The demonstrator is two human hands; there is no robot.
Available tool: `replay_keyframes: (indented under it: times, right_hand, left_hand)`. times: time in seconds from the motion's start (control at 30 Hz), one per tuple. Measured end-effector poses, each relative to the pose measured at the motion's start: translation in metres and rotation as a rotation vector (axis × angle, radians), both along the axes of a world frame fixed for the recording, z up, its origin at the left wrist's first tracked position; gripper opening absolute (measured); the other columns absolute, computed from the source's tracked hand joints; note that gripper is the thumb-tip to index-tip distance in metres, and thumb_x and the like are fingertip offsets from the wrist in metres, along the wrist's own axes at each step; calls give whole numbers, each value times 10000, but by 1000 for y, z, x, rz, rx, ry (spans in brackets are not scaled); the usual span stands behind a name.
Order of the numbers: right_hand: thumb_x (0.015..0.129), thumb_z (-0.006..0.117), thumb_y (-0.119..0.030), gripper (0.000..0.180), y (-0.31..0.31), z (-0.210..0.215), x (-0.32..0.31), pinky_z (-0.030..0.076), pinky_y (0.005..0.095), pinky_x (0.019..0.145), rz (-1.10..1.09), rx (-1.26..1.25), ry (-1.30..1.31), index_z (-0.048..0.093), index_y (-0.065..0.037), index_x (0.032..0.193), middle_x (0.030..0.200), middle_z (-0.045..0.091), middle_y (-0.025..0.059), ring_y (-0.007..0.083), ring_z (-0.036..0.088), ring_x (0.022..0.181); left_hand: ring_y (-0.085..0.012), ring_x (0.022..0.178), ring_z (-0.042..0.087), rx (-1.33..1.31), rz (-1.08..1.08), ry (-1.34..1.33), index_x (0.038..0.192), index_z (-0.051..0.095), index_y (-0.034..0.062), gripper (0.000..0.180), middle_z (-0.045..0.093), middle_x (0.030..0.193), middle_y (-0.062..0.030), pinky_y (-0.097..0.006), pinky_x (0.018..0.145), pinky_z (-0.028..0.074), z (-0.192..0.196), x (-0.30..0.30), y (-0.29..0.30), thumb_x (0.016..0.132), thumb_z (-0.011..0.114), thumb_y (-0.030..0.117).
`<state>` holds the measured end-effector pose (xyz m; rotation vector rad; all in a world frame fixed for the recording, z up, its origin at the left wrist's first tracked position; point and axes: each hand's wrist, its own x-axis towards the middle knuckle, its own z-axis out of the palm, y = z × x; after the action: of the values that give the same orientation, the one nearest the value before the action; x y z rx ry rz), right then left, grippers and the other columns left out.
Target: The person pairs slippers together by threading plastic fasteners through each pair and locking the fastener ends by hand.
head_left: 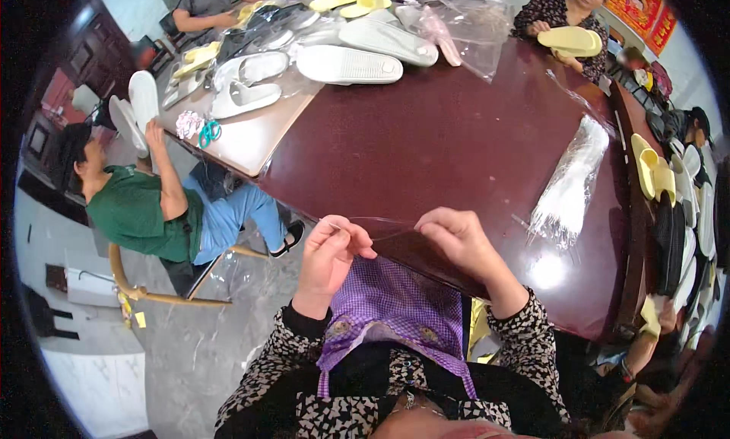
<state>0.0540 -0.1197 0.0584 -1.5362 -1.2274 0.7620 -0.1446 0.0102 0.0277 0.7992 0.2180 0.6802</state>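
While left hand (328,252) and right hand (458,240), pinched closed, hold a thin clear strand (384,220), printed red poster (637,11) beyond.

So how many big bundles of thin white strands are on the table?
1: the white bundle lies on the right part of the table, to the right of the right hand. More could be hidden under the slippers.

Strand (380,219) between left hand (328,258) and right hand (461,241), slippers (350,65) beyond.

Thin translucent strand (380,219), slightly bowed
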Motion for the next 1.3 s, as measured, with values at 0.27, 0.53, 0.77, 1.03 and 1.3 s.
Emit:
replay_keyframes:
  times: [0.27, 0.53, 0.77, 1.03, 1.3]
  right_hand:
    - [874, 556, -73, 102, 13, -49, 31, 414, 212, 540, -287, 186, 121, 624, 2, 879, 663, 569, 2, 62, 490, 577]
    - [925, 488, -104, 130, 20, -64, 49, 343, 222, 455, -459, 297, 651, 590, -23, 917, 557, 405, -33, 57, 337, 455]
    - [936, 475, -123, 140, 33, -56, 59, 334, 229, 450, -507, 381, 725, 574, -26, 956, 545, 360, -39, 58, 308, 446]
    - [925, 497, -127, 125, 34, -65, 74, 343, 213, 445, -567, 389, 621, 574, -29, 940, 568, 414, -33, 54, 346, 454]
    - [910, 506, -111, 114, 30, -63, 73, 347, 194, 438, -511, 257, 525, 574, -22, 927, 584, 455, -26, 46, 398, 473]
  left_hand:
    - [-245, 746, 614, -50, 97, 34, 995, 531, 33, 113, 611, 828, -160, -401, 703, 535, -9, 6, 6, 908, 463, 57]
    - [-217, 780, 620, 112, 98, 126, 1007, 526, 29, 115, 617, 861, -136, -350, 709, 528, -24, 19, 10, 909, 476, 63]
    - [-180, 816, 607, 248, 84, 326, 1035, 509, 16, 145, 608, 913, -112, -306, 731, 511, -22, 43, 46, 903, 495, 75]
    - [-269, 919, 582, -4, -33, 250, 1155, 439, -41, 362, 551, 1069, -173, -392, 801, 497, -46, 152, 181, 881, 556, 164]
    - [-326, 837, 587, -119, 307, 405, 1146, 452, -31, 433, 471, 1103, -205, -422, 696, 526, -39, 235, 259, 841, 603, 236]
